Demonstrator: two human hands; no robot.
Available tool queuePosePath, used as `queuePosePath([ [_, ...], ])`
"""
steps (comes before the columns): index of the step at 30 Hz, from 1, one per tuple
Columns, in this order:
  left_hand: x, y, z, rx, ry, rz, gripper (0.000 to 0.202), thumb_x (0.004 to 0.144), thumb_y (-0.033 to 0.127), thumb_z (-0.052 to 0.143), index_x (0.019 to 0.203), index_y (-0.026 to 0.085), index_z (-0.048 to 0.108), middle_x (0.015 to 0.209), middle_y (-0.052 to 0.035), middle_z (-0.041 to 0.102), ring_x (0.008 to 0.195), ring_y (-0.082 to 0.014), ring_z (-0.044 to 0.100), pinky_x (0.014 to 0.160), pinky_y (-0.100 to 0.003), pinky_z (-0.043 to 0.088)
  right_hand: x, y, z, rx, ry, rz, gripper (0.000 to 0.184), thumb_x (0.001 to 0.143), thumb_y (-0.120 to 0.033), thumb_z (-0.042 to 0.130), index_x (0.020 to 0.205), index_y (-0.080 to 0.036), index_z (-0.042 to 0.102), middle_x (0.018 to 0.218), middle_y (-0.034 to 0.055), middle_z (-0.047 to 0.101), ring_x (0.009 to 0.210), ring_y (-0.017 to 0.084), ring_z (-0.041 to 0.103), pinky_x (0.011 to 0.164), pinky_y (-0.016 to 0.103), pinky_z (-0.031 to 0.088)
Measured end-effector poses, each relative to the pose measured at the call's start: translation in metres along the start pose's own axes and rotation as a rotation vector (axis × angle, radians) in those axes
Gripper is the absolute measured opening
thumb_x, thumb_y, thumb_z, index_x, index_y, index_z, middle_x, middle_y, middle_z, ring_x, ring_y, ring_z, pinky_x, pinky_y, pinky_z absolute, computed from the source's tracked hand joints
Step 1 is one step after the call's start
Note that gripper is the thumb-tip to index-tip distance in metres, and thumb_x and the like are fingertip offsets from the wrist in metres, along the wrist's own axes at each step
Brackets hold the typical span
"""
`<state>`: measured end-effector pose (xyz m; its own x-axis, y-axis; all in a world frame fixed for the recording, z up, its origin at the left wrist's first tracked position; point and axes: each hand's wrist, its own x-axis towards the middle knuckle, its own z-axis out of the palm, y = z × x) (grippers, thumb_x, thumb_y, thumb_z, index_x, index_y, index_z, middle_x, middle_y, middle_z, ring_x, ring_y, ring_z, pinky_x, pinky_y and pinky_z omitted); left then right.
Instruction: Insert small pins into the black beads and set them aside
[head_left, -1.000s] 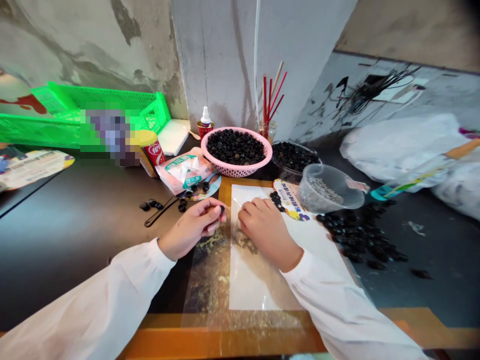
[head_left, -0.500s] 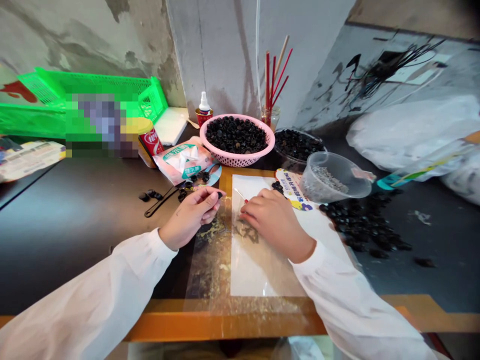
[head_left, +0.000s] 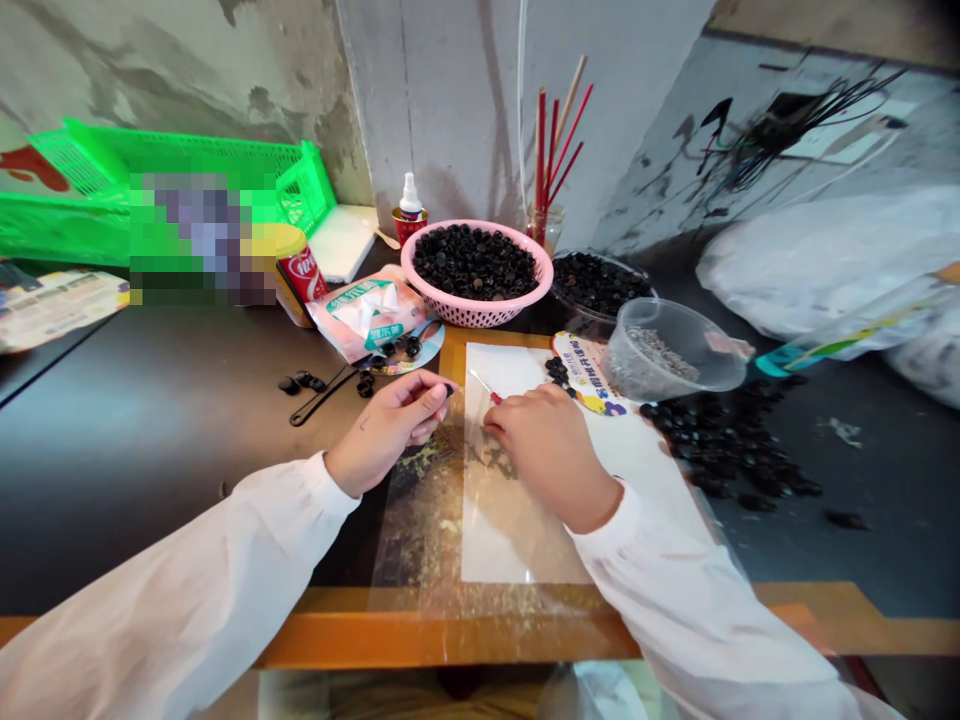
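My left hand (head_left: pixel 394 425) is closed in a pinch around a small round black piece (head_left: pixel 449 390), held out beyond the thumb tip. Over a sheet of white paper (head_left: pixel 540 545), my right hand (head_left: pixel 551 445) is closed with curled fingers around a thin red-handled tool (head_left: pixel 486 386). Its pale, slender shaft points up and left, toward the black piece but apart from it. Beside the right fingertips, small greyish bits (head_left: pixel 496 462) lie on the paper; their kind is too small to tell. The palm hides most of the tool's handle.
A pink basket (head_left: pixel 480 312) heaped with black pieces stands at the back, near a clear tub (head_left: pixel 679 350) of small metal-coloured bits. Loose black pieces (head_left: pixel 735 440) cover the right side. A tissue pack (head_left: pixel 367 315), red can (head_left: pixel 302 275) and green crate (head_left: pixel 300 190) stand left.
The view has shifted slightly. My right hand has turned a little and its fingers are more curled, showing more of the red handle. My left hand keeps its pinch on the black piece.
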<state>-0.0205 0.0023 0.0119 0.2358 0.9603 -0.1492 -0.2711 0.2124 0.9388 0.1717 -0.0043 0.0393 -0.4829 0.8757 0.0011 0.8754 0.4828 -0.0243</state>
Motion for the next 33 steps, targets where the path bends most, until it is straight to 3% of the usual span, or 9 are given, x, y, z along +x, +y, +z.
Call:
queuePosePath([
  [6, 0.000, -0.001, 0.000, 0.002, -0.003, -0.005, 0.037, 0.075, 0.043, 0.082, 0.091, 0.015, 0.064, 0.064, 0.0042, 0.051, 0.048, -0.0027, 0.034, 0.045, -0.017, 0.020, 0.003, -0.007, -0.003, -0.077, 0.001, -0.039, 0.018, 0.091, -0.011, 0.062, 0.080, -0.017, 0.075, 0.083, 0.0081, 0.077, 0.083, 0.024, 0.067, 0.079, 0.039, 0.034],
  [12, -0.003, 0.000, 0.001, 0.035, -0.010, -0.008, 0.041, 0.078, 0.050, 0.078, 0.095, 0.015, 0.064, 0.073, 0.0010, 0.057, 0.048, -0.0027, 0.035, 0.045, -0.017, 0.018, 0.003, -0.010, 0.005, -0.100, 0.101, -0.065, 0.007, 0.088, -0.011, 0.065, 0.087, -0.015, 0.070, 0.086, 0.0096, 0.074, 0.085, 0.026, 0.066, 0.067, 0.035, 0.036],
  [16, -0.004, -0.001, 0.001, 0.075, 0.048, -0.020, 0.041, 0.076, 0.046, 0.080, 0.099, 0.016, 0.064, 0.075, 0.0013, 0.059, 0.053, -0.0044, 0.040, 0.048, -0.017, 0.024, 0.000, -0.003, 0.007, 0.096, 0.236, -0.059, 0.007, 0.089, -0.013, 0.065, 0.089, -0.019, 0.068, 0.080, 0.0031, 0.072, 0.075, 0.020, 0.066, 0.065, 0.031, 0.040],
  [21, -0.003, -0.001, 0.003, 0.116, 0.057, -0.024, 0.041, 0.069, 0.041, 0.084, 0.096, 0.016, 0.066, 0.073, 0.0016, 0.060, 0.055, -0.0061, 0.043, 0.051, -0.019, 0.031, -0.002, -0.001, 0.006, 0.502, 0.492, -0.131, 0.013, 0.091, -0.009, 0.062, 0.094, -0.020, 0.068, 0.088, 0.0011, 0.074, 0.081, 0.015, 0.068, 0.075, 0.025, 0.047],
  [28, -0.003, 0.000, 0.003, 0.241, 0.012, 0.104, 0.031, 0.073, 0.038, 0.080, 0.091, 0.014, 0.072, 0.067, 0.0006, 0.061, 0.054, -0.0089, 0.043, 0.052, -0.022, 0.033, -0.003, -0.005, 0.005, 0.694, 0.504, -0.166, 0.013, 0.090, -0.010, 0.065, 0.091, -0.020, 0.072, 0.088, 0.0013, 0.076, 0.080, 0.015, 0.070, 0.074, 0.023, 0.050],
  [33, -0.006, 0.005, 0.005, 0.432, 0.053, 0.230, 0.010, 0.075, 0.026, 0.078, 0.079, 0.017, 0.075, 0.083, -0.0062, 0.074, 0.077, -0.0184, 0.061, 0.074, -0.027, 0.046, -0.004, -0.007, 0.003, 0.719, 0.524, -0.161, 0.015, 0.092, -0.011, 0.063, 0.089, -0.021, 0.074, 0.087, 0.0008, 0.077, 0.080, 0.014, 0.071, 0.075, 0.024, 0.052],
])
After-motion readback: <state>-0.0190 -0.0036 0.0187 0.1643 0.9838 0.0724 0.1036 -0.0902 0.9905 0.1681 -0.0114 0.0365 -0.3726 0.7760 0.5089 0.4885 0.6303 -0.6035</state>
